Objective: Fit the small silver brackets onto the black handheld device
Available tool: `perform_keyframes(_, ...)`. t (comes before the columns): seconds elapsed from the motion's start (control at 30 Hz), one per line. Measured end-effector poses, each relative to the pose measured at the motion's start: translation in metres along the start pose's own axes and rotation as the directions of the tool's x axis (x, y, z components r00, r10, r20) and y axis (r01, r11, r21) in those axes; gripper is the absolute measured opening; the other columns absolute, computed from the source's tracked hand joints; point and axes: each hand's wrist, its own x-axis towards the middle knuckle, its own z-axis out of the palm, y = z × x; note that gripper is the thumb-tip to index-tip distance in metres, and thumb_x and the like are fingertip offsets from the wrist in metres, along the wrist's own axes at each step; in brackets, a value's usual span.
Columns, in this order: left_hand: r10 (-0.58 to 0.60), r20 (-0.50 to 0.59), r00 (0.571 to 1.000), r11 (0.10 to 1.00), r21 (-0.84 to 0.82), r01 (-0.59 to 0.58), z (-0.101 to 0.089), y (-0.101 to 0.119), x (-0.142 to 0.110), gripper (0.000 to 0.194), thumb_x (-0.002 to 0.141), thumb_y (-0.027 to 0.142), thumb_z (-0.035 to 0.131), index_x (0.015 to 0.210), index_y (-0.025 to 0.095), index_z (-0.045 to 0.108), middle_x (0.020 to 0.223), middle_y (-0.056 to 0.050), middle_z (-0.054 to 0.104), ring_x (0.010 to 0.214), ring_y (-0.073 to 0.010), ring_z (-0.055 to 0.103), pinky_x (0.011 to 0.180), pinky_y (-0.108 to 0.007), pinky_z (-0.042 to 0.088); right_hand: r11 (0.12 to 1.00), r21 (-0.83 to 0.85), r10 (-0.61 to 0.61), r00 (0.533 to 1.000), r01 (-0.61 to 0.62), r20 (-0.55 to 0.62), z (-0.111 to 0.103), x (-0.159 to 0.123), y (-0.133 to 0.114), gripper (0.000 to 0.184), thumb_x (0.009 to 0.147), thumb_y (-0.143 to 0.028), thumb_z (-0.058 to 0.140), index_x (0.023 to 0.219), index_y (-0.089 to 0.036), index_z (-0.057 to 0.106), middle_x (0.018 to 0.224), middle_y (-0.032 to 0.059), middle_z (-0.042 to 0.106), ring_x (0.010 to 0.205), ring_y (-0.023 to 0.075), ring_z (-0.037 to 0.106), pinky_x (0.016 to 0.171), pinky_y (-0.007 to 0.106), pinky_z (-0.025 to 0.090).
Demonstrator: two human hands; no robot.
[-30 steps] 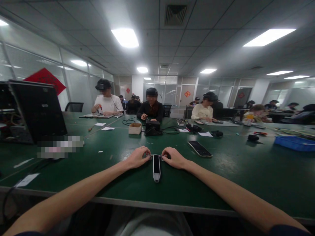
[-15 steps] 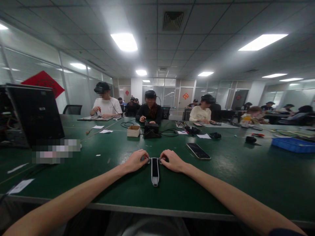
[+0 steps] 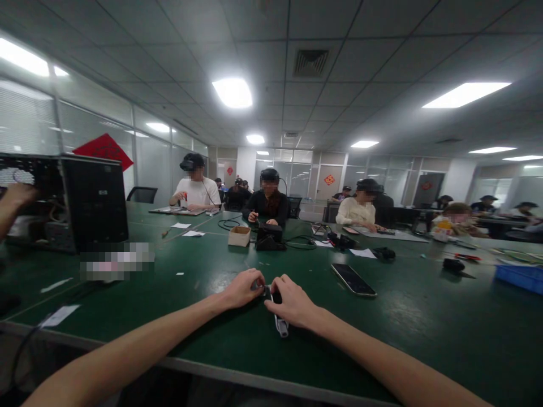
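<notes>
On the green table (image 3: 203,339) in front of me lies a slim, long device (image 3: 281,328) with a black top and a pale frame; its exact kind is unclear. My right hand (image 3: 292,302) curls over it from the right, thumb and fingers closed on its upper half and hiding most of it. My left hand (image 3: 246,287) is closed at the device's far end, its fingertips pinched by a small dark part that they mostly cover. A black smartphone (image 3: 353,280) lies to the right, apart from both hands.
At left stands an open black computer case (image 3: 97,203), with another person's hand (image 3: 19,198) at it. Beyond my hands are a small cardboard box (image 3: 240,236), a black device (image 3: 270,237) with cables, and several seated people. A blue tray (image 3: 520,277) sits far right.
My right hand has moved from beside the device's far end to over its body. The device has turned slightly. The view has shifted, and another person's arm now shows at left.
</notes>
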Motion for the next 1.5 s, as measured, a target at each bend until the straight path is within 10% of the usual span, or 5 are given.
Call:
perform_keyframes(0.17,-0.003,-0.015,1.000,1.000,0.004,0.003,-0.003,0.002,-0.001,0.011,0.078,0.023,0.053,0.086,0.016,0.057,0.082,-0.002,0.056,0.073,-0.0149,0.052,0.064,-0.025,0.041,0.994,-0.028,0.104,0.994,-0.103,0.040,0.004,0.018,0.013,0.021,0.066,-0.028,0.063,0.083,-0.021,0.054,0.089,0.0043,0.050,0.073,0.0159,0.052,0.058,0.025,0.036)
perform_keyframes(0.67,-0.016,0.061,0.998,1.000,-0.007,0.016,0.000,-0.004,-0.001,0.018,0.079,0.029,0.051,0.091,0.018,0.058,0.088,-0.004,0.057,0.077,-0.0166,0.053,0.069,-0.028,0.044,0.836,-0.271,0.489,0.872,-0.476,-0.024,-0.017,0.104,0.149,0.041,0.077,-0.020,0.052,0.117,-0.018,0.044,0.118,0.0160,0.040,0.108,0.0315,0.046,0.079,0.038,0.039)
perform_keyframes(1.5,0.022,0.085,0.996,1.000,-0.004,-0.022,0.003,-0.005,0.000,0.018,0.079,0.027,0.051,0.092,0.017,0.058,0.089,-0.004,0.058,0.080,-0.0174,0.055,0.069,-0.027,0.043,0.782,-0.325,0.548,0.835,-0.531,-0.046,0.003,0.131,0.201,0.034,0.086,-0.023,0.043,0.119,-0.026,0.048,0.126,0.0136,0.033,0.116,0.0349,0.031,0.084,0.042,0.032)
